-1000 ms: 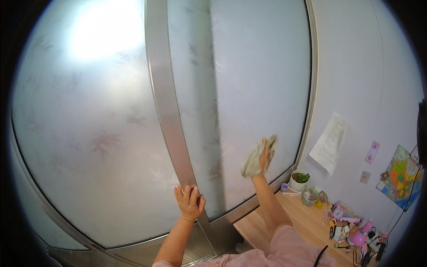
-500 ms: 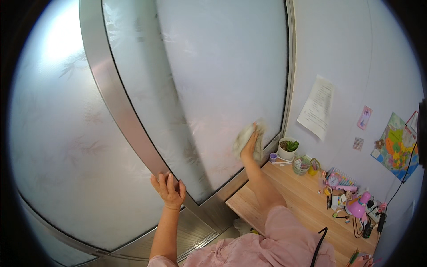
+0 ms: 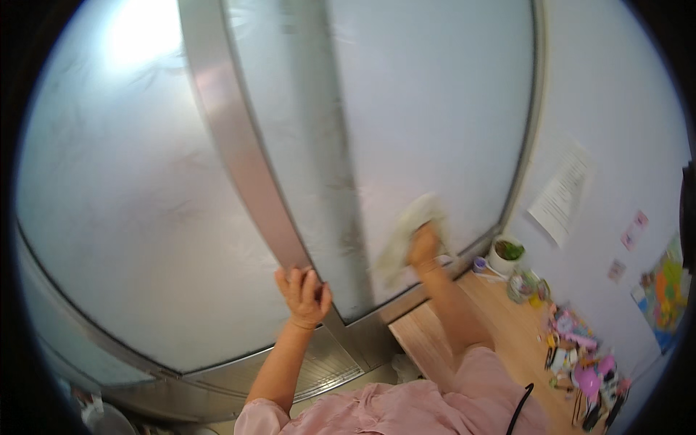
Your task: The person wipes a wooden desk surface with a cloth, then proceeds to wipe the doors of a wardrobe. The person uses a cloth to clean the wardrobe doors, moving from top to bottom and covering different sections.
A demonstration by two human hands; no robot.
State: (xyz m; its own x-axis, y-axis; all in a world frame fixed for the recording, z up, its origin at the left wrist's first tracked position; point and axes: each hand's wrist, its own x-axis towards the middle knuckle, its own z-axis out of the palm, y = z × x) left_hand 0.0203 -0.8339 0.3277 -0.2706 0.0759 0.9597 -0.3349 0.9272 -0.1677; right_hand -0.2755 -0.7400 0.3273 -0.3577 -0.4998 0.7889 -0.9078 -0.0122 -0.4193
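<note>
The cloth (image 3: 400,238) is pressed to the frosted pane (image 3: 435,101) under the blurred right hand (image 3: 425,246), whose grip cannot be told, while the left hand (image 3: 307,299) is laid loosely spread on the metal frame (image 3: 245,145), wiping seemingly under way, its finished share indiscernible.

A light wood-grain desktop (image 3: 518,337) bears, toward its far end, a round white pot with a green plant (image 3: 505,258), a small purple cup (image 3: 479,264), a clear glass jar (image 3: 519,286) and a yellow container (image 3: 539,296). Nearer lies a blurred jumble of small items, among them a rounded pink object (image 3: 591,377).
</note>
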